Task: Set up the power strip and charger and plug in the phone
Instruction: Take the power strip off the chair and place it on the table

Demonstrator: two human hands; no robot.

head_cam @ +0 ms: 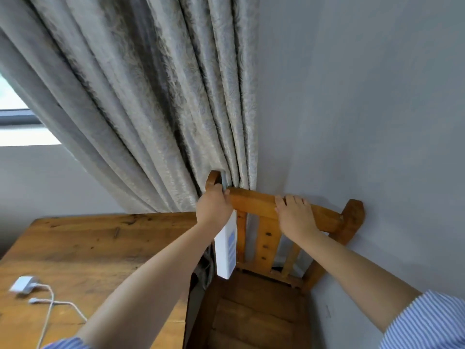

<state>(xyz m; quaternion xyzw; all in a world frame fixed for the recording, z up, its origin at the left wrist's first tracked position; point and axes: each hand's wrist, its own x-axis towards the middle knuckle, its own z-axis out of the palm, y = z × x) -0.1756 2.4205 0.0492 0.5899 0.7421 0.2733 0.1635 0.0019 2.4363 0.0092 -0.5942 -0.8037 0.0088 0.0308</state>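
One wooden chair [264, 250] stands in the corner, its top rail gripped by two hands. Left hand [214, 206]: fingers curled around the rail's left end and one white power strip [227, 250], which hangs down beside the backrest. Right hand [295, 214]: fingers spread over the rail. One white charger [23, 284] with one cable [50, 308] lies on the wooden table [105, 250]. One grey curtain [151, 96] hangs behind.

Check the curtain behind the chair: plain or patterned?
Patterned: the curtain is grey-beige with a faint floral damask print, clearest in the head view.
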